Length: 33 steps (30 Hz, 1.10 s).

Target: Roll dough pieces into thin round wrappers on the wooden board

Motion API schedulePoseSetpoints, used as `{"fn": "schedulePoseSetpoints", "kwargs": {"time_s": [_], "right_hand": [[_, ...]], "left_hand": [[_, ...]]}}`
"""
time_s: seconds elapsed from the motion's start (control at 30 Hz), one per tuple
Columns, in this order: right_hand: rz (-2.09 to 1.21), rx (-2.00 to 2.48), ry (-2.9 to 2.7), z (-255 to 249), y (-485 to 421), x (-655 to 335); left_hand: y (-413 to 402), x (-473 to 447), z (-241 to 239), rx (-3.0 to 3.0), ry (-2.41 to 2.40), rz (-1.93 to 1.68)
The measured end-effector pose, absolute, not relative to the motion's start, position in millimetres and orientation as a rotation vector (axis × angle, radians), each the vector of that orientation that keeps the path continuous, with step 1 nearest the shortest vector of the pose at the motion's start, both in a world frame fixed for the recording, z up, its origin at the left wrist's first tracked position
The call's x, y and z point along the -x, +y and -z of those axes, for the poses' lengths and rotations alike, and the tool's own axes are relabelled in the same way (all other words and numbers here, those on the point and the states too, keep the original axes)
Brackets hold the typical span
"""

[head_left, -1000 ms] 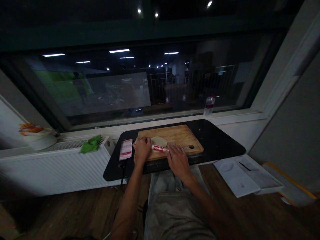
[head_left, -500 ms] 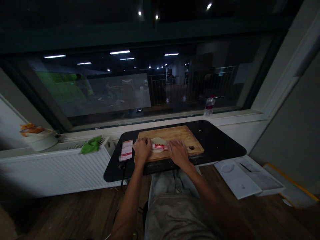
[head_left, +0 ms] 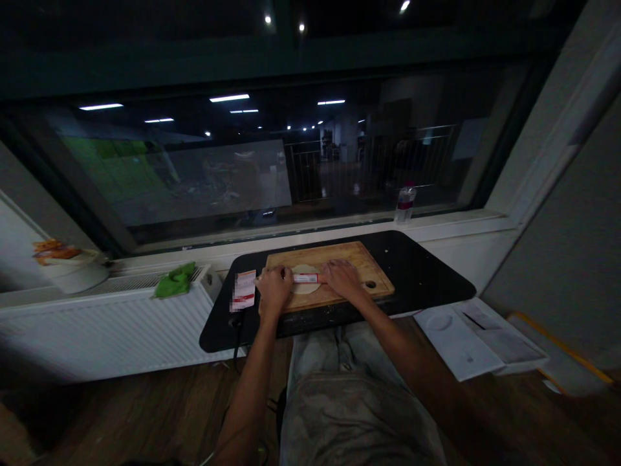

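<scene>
A slim rolling pin (head_left: 306,278) with a red-and-white label lies crosswise over a flat, pale round of dough (head_left: 304,288). My left hand (head_left: 274,287) is closed over its left end, fingers curled. At the other end, my right hand (head_left: 342,277) rests over the pin with its fingers bent around it. Both ends of the pin are partly hidden by my hands. Beneath the dough is a wooden cutting board (head_left: 376,266), which has a dark oval hole near its right edge.
The board sits on a black tabletop (head_left: 427,278). Left of it are a red-and-white packet (head_left: 244,288) and a dark cable. A green cloth (head_left: 175,280) and white tub (head_left: 80,275) rest on the radiator (head_left: 121,330). A bottle (head_left: 404,204) stands on the sill; an open white box (head_left: 480,340) lies at right.
Both hands and the rolling pin have shifted slightly away from me across the dough. The pin has turned, and its label now shows more white than red.
</scene>
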State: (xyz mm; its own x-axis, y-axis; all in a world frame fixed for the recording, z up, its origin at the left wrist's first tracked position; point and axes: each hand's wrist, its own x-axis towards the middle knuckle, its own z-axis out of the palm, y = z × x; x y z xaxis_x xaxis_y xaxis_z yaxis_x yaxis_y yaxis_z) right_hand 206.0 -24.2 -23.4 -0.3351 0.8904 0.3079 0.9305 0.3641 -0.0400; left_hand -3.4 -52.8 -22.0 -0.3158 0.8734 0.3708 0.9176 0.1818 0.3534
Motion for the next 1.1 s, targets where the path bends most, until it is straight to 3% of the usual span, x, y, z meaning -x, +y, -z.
{"fn": "schedulePoseSetpoints", "kwargs": {"time_s": [0.53, 1.1], "right_hand": [[0.137, 1.672, -2.478, 18, 17, -205], [0.197, 1.624, -2.294, 22, -38, -207]], "left_hand": [[-52, 3, 22, 1.779, -2.353, 0.808], [-54, 4, 21, 1.778, -2.374, 0.824]]}}
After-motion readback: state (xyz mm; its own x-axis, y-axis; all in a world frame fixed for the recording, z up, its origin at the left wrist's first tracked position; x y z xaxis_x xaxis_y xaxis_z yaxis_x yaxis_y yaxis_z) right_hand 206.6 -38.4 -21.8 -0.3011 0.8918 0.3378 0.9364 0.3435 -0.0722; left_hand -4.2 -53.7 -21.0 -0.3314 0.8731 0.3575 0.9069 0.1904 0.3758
